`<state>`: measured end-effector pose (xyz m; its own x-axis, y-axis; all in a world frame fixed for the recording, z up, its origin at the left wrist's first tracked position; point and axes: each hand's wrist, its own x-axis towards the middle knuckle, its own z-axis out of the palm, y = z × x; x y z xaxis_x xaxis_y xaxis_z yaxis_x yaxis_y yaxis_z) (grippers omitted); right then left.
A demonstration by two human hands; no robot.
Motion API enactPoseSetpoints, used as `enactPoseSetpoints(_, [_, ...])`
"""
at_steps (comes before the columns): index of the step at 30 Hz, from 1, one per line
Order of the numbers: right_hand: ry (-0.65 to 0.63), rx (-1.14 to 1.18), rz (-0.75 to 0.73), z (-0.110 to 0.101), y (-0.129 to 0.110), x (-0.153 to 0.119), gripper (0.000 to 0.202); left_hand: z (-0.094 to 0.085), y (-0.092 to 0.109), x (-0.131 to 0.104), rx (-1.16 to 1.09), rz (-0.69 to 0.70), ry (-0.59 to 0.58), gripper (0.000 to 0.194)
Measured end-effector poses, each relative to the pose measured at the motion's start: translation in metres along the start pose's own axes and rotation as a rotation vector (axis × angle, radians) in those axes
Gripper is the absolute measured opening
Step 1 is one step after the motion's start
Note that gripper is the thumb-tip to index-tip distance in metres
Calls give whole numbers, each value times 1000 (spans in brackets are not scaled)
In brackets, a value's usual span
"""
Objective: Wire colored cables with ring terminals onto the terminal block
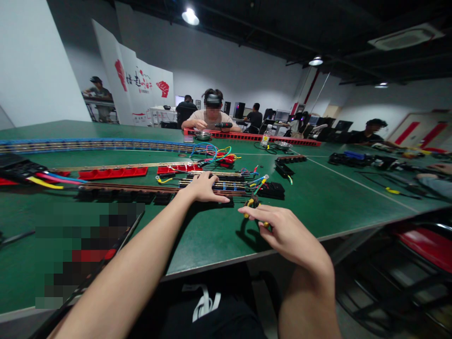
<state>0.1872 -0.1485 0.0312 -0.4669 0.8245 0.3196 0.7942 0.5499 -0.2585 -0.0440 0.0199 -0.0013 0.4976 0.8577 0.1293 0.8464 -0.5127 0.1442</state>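
Note:
My left hand (pixel 204 187) lies with fingers spread on a black rail assembly (pixel 226 187) that has metal strips and blue parts along it. Just to its right, my right hand (pixel 278 226) is closed around yellow-handled pliers (pixel 251 202), whose dark jaws point toward the rail's right end. Coloured wires with ring terminals (pixel 264 180) stick out from that end. A black block (pixel 271 190) sits right beside them. The long brown and black rail (pixel 130 190) extends leftward from my left hand.
Red trays (pixel 113 173) and a long blue rail (pixel 106 145) lie on the green table (pixel 318 202). Looped coloured wires (pixel 215 153) are behind my left hand. Across the table, a person (pixel 212 115) sits behind a red rail (pixel 282 138). A black connector (pixel 17 167) is at the left.

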Motion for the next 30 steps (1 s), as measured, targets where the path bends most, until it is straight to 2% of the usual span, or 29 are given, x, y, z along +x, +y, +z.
enactPoseSetpoints(7, [65,78,18,1,1,3,59,-1,1,0,7,-19,-17,112])
enactPoseSetpoints(11, [160,183,86,1,0,7,52,1,0,1,7,-7,-6,113])
enactPoseSetpoints(17, [287,337,208,2,1,10,53,2,-2,1,6,6,7,113])
enactPoseSetpoints(22, [468,639,366,7,5,18,62,1,-1,1,10,4,9,110])
enactPoseSetpoints(25, [600,784,413,10,8,24,68,1,-1,1,12,-5,1,110])
enactPoseSetpoints(30, [739,792,413,14,14,31,56,2,-3,2,11,13,9,110])
